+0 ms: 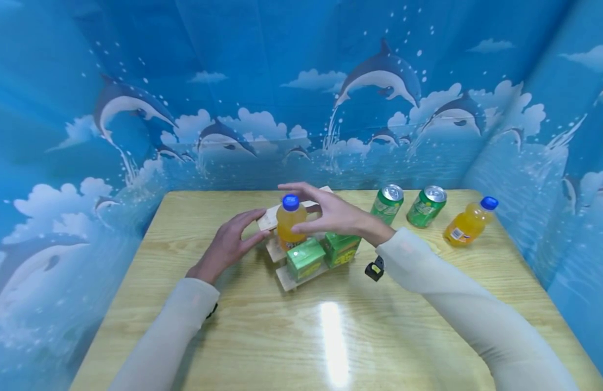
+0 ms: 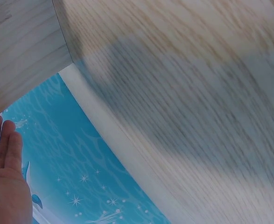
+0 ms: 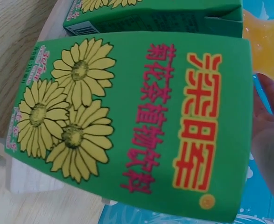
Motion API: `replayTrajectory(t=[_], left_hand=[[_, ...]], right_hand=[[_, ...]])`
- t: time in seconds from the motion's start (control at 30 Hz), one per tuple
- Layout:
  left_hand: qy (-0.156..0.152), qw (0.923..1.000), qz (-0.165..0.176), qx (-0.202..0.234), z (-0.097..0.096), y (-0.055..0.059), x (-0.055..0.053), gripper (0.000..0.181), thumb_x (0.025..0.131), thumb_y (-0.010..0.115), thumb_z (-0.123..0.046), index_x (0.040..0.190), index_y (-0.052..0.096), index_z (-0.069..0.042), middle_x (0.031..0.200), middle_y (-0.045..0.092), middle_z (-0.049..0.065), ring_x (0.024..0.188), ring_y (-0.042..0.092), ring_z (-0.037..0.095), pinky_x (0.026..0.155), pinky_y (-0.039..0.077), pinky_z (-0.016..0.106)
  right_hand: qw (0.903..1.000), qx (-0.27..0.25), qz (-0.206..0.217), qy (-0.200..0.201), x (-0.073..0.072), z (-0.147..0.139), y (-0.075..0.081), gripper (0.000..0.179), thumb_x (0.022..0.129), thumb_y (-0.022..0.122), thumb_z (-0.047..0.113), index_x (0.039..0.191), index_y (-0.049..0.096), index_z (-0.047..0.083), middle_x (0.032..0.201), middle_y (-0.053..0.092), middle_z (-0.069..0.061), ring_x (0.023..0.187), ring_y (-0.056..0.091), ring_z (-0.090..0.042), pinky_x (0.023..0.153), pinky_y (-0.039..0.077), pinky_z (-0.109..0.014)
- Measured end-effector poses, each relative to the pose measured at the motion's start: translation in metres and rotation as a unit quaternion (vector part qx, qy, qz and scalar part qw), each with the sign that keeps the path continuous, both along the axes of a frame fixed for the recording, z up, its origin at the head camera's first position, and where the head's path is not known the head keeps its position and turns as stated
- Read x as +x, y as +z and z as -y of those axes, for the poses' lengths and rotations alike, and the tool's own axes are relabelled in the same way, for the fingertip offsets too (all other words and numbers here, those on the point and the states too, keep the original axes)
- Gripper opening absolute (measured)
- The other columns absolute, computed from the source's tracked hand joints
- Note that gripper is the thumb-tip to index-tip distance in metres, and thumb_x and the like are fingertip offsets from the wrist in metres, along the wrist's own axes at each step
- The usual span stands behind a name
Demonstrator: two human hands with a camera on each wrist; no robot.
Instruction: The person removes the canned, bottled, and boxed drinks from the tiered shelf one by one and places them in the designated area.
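Observation:
My left hand [image 1: 231,239] grips the left end of a light wooden tiered rack [image 1: 269,218] between thumb and fingers; in the left wrist view its fingertips reach a corner of the wood [image 2: 27,51]. An orange drink bottle [image 1: 288,220] with a blue cap stands upright in the rack. My right hand [image 1: 334,212] curves around this bottle, thumb across its front and fingers behind. Two green drink cartons [image 1: 305,259] [image 1: 341,251] sit on the front step. In the right wrist view a chrysanthemum tea carton [image 3: 132,121] hides most of the hand.
To the right of the rack stand two green soda cans [image 1: 388,202] [image 1: 427,207]. Another orange bottle [image 1: 468,224] with a blue cap is near the table's right edge. A dolphin-print curtain [image 1: 301,98] borders the wooden table [image 1: 262,336]. A small black device [image 1: 375,270] hangs at the right wrist.

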State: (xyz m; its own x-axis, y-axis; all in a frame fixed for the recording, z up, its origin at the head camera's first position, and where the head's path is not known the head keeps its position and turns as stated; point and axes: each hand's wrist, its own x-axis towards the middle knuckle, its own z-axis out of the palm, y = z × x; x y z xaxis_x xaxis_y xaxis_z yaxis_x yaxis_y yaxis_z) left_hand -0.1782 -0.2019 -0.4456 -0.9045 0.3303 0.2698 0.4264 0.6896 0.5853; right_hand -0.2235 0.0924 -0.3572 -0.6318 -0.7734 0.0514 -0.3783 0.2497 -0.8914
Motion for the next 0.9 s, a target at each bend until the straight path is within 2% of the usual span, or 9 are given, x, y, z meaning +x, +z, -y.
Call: replayTrajectory(t=[0.1, 0.27, 0.47, 0.7, 0.9], left_hand=[[-0.004, 1.0000, -0.005, 0.003, 0.0003, -0.0007, -0.0002, 0.063, 0.103, 0.079, -0.027, 0.159, 0.056, -0.009, 0.161, 0.059, 0.015, 0.150, 0.055, 0.039, 0.124, 0.046, 0.061], [-0.006, 1.0000, -0.007, 0.004, 0.0002, -0.0013, -0.0003, 0.063, 0.103, 0.079, -0.026, 0.159, 0.056, -0.009, 0.161, 0.059, 0.015, 0.150, 0.055, 0.039, 0.125, 0.046, 0.060], [0.002, 1.0000, -0.001, 0.000, -0.0002, -0.0022, -0.0006, 0.063, 0.103, 0.079, -0.027, 0.159, 0.055, -0.010, 0.162, 0.058, 0.014, 0.151, 0.054, 0.039, 0.125, 0.046, 0.060], [0.005, 0.9999, 0.008, 0.003, -0.0010, -0.0019, -0.0002, 0.063, 0.103, 0.078, -0.029, 0.160, 0.055, -0.013, 0.163, 0.058, 0.013, 0.152, 0.053, 0.038, 0.125, 0.045, 0.060], [0.009, 0.9999, 0.008, 0.003, -0.0007, -0.0019, -0.0002, 0.063, 0.103, 0.078, -0.030, 0.160, 0.055, -0.012, 0.162, 0.058, 0.012, 0.151, 0.054, 0.037, 0.125, 0.046, 0.060]], right_hand=[[0.9999, 0.014, 0.006, 0.005, 0.0005, 0.0008, -0.0015, 0.082, 0.098, 0.081, 0.027, 0.169, 0.039, 0.032, 0.170, 0.046, 0.000, 0.157, 0.045, -0.029, 0.127, 0.042, -0.063], [0.9996, 0.025, 0.011, 0.010, 0.0016, 0.0022, -0.0035, 0.080, 0.098, 0.081, 0.027, 0.167, 0.041, 0.029, 0.166, 0.050, -0.003, 0.155, 0.048, -0.029, 0.128, 0.038, -0.065], [0.9996, 0.024, 0.009, 0.008, 0.0014, 0.0035, -0.0042, 0.077, 0.098, 0.081, 0.026, 0.164, 0.043, 0.022, 0.160, 0.055, -0.005, 0.150, 0.053, -0.029, 0.127, 0.040, -0.065], [0.9998, 0.019, 0.001, -0.005, 0.0009, 0.0033, -0.0041, 0.072, 0.098, 0.082, 0.023, 0.160, 0.046, 0.015, 0.159, 0.057, -0.007, 0.152, 0.051, -0.032, 0.126, 0.044, -0.062], [0.9997, 0.020, -0.003, -0.015, 0.0007, 0.0032, -0.0028, 0.066, 0.098, 0.083, 0.024, 0.155, 0.051, 0.018, 0.155, 0.060, -0.006, 0.151, 0.053, -0.032, 0.124, 0.046, -0.061]])
